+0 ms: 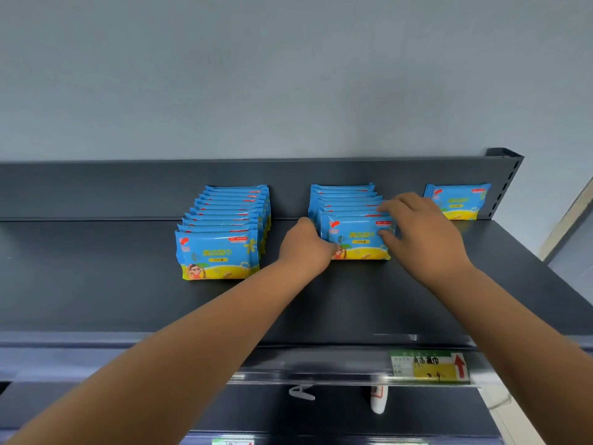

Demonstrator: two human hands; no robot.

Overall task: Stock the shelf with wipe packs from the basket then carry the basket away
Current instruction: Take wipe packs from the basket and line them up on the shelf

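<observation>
Wall point(288, 75): pale blue-grey, plain, fills the far upper half of the view.

Shelf point(96, 284): dark grey metal deck with a low back panel point(96, 187) of the same colour along its far edge; a perforated upright point(507, 184) stands at the far right corner.

Left row point(221, 220): blue and yellow wipe packs standing on edge, one behind another, running from the back panel toward the near side; roughly ten.

Middle row point(346, 195): same packs, shorter file, standing to the right of the left row and apart from it.

Right hand point(423, 232): reaches over the right end of the middle row, fingers bent over the pack tops, thumb against the face of the front pack point(359, 239).

Left hand point(305, 247): fingers curled at the left edge of the same front pack, holding it upright.

Single pack point(459, 202): stands alone against the back panel, far right, partly behind the right hand.

Price label point(430, 366): green, white and yellow with a red arrow, in the shelf's near edge strip, right.

White hook point(301, 393): hangs below the edge strip; detail blurred.
</observation>
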